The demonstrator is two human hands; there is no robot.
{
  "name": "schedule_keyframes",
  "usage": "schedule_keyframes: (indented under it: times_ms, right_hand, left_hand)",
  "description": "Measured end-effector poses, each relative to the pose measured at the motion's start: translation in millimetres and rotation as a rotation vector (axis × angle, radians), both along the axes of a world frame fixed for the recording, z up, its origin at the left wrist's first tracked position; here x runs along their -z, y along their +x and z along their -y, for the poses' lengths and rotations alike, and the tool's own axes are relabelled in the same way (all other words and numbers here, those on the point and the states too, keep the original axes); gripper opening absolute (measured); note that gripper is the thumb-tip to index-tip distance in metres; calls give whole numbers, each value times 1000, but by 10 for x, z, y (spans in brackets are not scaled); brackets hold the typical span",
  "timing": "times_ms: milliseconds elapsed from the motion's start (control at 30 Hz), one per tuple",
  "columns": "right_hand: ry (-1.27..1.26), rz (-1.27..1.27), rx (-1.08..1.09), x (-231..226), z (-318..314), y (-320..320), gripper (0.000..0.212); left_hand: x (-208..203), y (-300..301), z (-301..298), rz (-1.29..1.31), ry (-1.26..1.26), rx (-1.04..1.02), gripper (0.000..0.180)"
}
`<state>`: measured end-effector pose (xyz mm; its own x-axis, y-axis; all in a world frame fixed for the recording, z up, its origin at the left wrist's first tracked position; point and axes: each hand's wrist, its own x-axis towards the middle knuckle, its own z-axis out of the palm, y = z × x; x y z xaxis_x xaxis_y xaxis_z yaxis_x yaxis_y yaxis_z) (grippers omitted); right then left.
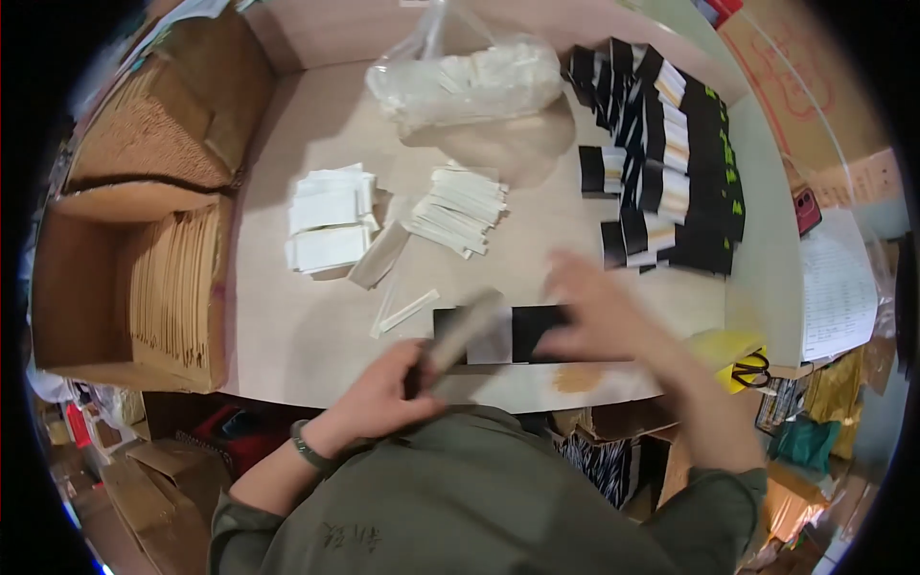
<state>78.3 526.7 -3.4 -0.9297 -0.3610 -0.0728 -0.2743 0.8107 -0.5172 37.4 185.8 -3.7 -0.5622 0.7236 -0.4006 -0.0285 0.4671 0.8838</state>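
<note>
You are gripping a flat grey strip point(460, 335) in your left hand point(383, 393), fingers closed round its lower end; your right hand point(599, 307) is blurring, spread open over the black card point(537, 331) on the bench point(287, 326); keep pressing the card flat, just beside your left hand; I judge a level strip will seat cleanly.

A matt, smooth, pale laminate-like surface is shown by the tabletop point(307, 326). Thin, glossy clear plastic is seen in the bag point(470, 77), and the white pieces inside look like paper. The stacked white slips point(328, 225) and narrow white strips point(458, 211) appear as matt paper. A dull black card finish is shown by the black sleeves point(690, 163). Rough brown corrugated cardboard forms the open box point(96, 287). Matt olive cloth covers the sleeves point(460, 498).
</note>
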Motion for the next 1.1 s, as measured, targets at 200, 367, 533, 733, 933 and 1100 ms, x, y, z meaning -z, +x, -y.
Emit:
schedule_keyframes:
  times_ms: [200,367,533,733,933,1100]
  right_hand:
    - [-29,-154,-143,373,945,-73,38]
    - [101,-82,298,146,1320,58,33]
    - [211,248,400,333,1485,18,31]
    - [65,292,447,377,1424,23,24]
    - [79,203,474,452,1450,31,23]
    - [-39,138,535,559,1436,-1,26]
  left_hand:
    - [121,69,-217,11,269,204,38]
    - [335,-155,163,-558,-261,-222,41]
    - [353,-254,228,-637,-195,-170,58]
    - [325,-138,480,-603,-216,-52,76]
    - [272,-182,457,-543,-221,-68,85]
    - [233,-307,458,-651,-227,147,83]
